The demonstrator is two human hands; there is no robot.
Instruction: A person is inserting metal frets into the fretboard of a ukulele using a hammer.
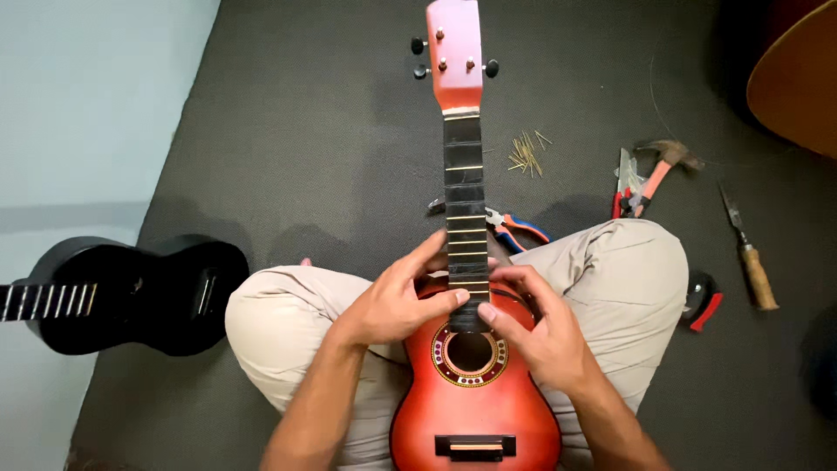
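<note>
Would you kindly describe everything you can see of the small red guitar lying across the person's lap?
The small red guitar looks like glossy sunburst wood, with a dotted ring around the sound hole, a dark bridge, a black fretboard with metal frets and a pink headstock with tuning pegs. No strings show. It lies face up, neck pointing away. The left hand and right hand press the fretboard's lower end.

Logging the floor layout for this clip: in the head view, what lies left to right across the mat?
Black ukulele → left hand → red ukulele → right hand → pile of small nails → hammer → chisel with wooden handle → brown guitar body.
</note>
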